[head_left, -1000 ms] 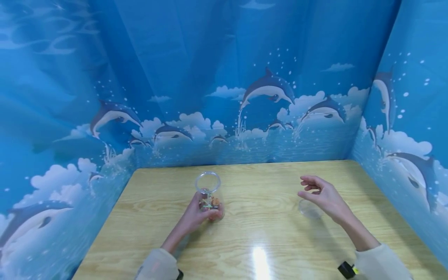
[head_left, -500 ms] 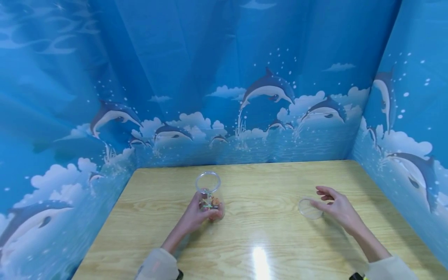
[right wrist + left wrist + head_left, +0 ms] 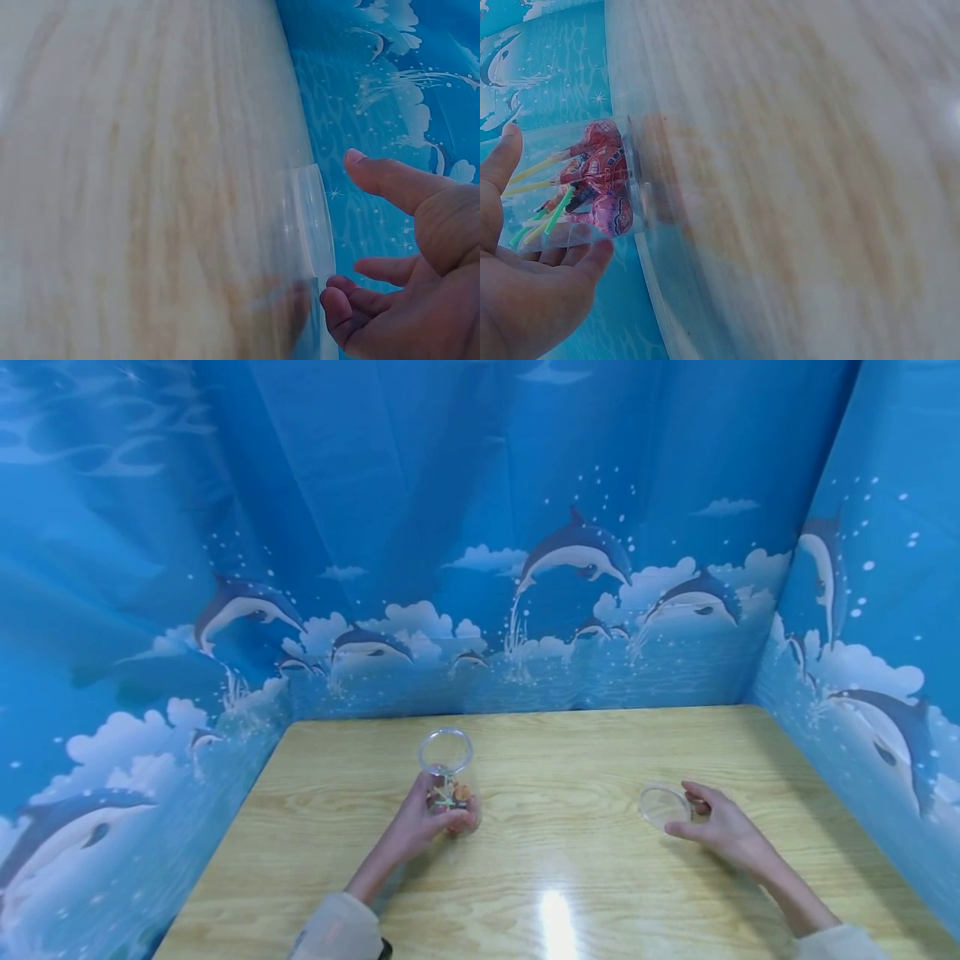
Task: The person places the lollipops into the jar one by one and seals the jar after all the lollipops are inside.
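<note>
My left hand (image 3: 420,822) grips a clear plastic jar (image 3: 446,753) that stands upright on the table with its top uncovered. Several lollipops (image 3: 604,176) lie inside, in red and pink wrappers with yellow, green and white sticks. The thumb and fingers of this hand are on opposite sides of the jar in the left wrist view. To the right, a clear round lid (image 3: 663,807) lies flat on the table. My right hand (image 3: 723,835) is at the lid's right edge, fingers bent loosely. In the right wrist view its thumb stands away from the lid (image 3: 319,225); fingertips are close to the rim.
A wood-grain table (image 3: 555,843) spreads under both hands, with a bright light reflection near the front. Blue curtains (image 3: 465,568) printed with dolphins and clouds hang behind the table and along its sides.
My right hand has come down from above the lid and drawn back to its right edge. The lid stays in about the same place. My left hand and the jar have not moved.
</note>
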Available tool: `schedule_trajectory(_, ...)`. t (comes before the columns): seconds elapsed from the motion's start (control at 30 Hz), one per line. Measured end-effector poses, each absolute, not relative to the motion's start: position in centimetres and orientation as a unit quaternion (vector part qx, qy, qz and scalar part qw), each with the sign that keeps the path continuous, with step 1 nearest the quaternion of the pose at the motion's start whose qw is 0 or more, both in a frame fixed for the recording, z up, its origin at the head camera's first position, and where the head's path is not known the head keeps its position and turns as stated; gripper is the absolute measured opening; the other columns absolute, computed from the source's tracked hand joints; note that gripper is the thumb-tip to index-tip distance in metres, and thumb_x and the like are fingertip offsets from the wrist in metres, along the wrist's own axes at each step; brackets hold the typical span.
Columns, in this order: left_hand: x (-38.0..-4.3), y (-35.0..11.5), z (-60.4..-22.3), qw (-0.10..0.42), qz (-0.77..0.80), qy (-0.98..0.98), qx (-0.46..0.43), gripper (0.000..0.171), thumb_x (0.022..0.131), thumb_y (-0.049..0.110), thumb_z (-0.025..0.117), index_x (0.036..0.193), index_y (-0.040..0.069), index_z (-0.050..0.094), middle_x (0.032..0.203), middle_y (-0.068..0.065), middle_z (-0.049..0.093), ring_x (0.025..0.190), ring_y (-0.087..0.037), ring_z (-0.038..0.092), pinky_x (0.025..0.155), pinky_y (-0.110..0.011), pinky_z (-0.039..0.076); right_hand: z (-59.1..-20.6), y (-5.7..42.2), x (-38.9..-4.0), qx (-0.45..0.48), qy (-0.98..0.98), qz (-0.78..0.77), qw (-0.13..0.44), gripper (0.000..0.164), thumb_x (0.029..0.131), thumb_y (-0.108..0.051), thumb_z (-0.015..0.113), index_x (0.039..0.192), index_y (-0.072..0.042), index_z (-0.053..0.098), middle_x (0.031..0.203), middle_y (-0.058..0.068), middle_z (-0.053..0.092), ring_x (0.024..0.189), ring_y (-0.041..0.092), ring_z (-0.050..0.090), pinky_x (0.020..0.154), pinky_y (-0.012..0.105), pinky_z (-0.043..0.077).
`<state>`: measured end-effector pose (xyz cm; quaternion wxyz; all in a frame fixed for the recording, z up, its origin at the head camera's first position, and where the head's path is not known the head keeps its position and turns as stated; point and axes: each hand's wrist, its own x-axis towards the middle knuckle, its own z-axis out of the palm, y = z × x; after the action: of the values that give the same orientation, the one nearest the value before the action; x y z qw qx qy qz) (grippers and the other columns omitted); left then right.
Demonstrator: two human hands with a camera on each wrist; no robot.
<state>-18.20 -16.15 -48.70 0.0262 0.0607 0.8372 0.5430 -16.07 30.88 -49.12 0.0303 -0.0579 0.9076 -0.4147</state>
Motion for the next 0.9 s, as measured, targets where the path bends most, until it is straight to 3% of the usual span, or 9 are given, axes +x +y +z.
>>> schedule_trajectory(0.2,-18.2,-16.1,-48.8,0.030,0.544,0.837,0.058,0.072,0.082,0.015,0.088,0.138,0.002,0.045,0.126,-0.016,0.056,0.110,-0.031,0.061,0.089,-0.043,0.056,-49.8,30.6,-16.3,-0.068,0.922,-0.380,0.012,0.090,0.083,-0.022,0.088,0.141,0.025,0.037,0.128,0.042,0.052,0.112,0.054,0.057,0.091,0.061,0.053)
schedule_trajectory(0.53,-18.1,-16.0,-48.7,0.027,0.551,0.832,0.055,0.070,0.081,0.015,0.089,0.135,0.001,0.046,0.125,-0.017,0.056,0.108,-0.031,0.062,0.088,-0.042,0.056,-50.3,30.1,-17.0,-0.063,0.946,-0.316,-0.025,0.100,0.070,-0.029,0.095,0.137,0.024,0.044,0.123,0.044,0.051,0.112,0.058,0.049,0.093,0.070,0.044)
schedule_trajectory(0.77,-18.0,-16.0,-48.6,0.026,0.543,0.838,0.051,0.072,0.079,0.016,0.090,0.134,0.001,0.046,0.125,-0.017,0.057,0.109,-0.031,0.061,0.089,-0.044,0.056,-50.1,29.7,-17.4,-0.065,0.947,-0.313,-0.023,0.089,0.071,-0.026,0.095,0.132,0.021,0.051,0.123,0.043,0.053,0.112,0.056,0.052,0.091,0.068,0.047)
schedule_trajectory(0.9,-18.0,-16.1,-48.5,0.026,0.541,0.839,0.052,0.071,0.080,0.016,0.089,0.133,0.000,0.046,0.125,-0.017,0.057,0.109,-0.030,0.061,0.090,-0.044,0.055,-49.4,29.0,-17.4,-0.072,0.933,-0.352,0.002,0.088,0.077,-0.023,0.091,0.136,0.023,0.044,0.125,0.042,0.057,0.114,0.055,0.057,0.094,0.063,0.050)
